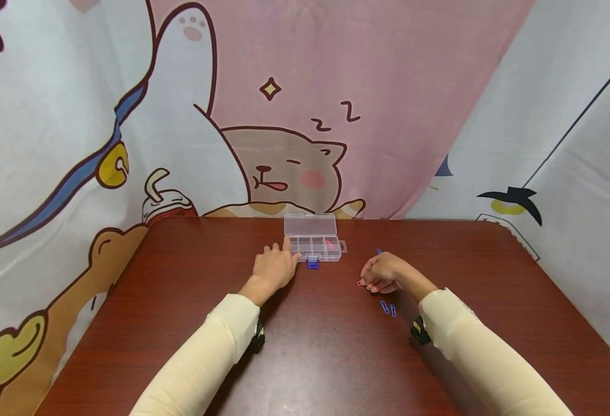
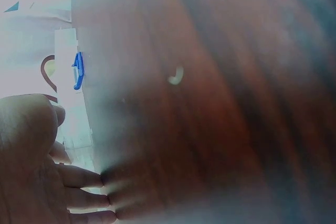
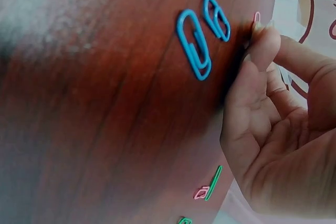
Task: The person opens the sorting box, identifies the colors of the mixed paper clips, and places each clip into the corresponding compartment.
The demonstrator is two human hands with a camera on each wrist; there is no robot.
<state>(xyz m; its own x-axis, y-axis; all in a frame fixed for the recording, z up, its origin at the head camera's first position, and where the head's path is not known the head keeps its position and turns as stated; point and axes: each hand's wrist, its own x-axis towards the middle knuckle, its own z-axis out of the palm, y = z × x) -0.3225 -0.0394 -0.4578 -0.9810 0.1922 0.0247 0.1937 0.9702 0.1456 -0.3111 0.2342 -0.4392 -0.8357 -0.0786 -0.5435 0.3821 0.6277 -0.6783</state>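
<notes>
A clear plastic compartment box [image 1: 312,257] stands with its lid [image 1: 311,225] raised at the back of the table; pink paper clips [image 1: 329,244] lie in a right-hand compartment. My left hand [image 1: 274,266] touches the box's left front corner, thumb at the front and index finger along the side. The other fingertips [image 2: 107,200] rest on the table. To the right of the box, my right hand [image 1: 385,273] pinches a pink paper clip [image 3: 256,17] between thumb and fingertips, just at the tabletop. Two blue paper clips [image 1: 384,307] [image 1: 393,311] lie near that hand.
Another blue clip [image 1: 379,251] lies beyond the right hand. A pink clip [image 3: 201,193] and green clips [image 3: 213,183] show low in the right wrist view. The box has a blue latch [image 1: 312,264]. A printed cloth [image 1: 388,86] hangs behind the brown table [image 1: 315,358].
</notes>
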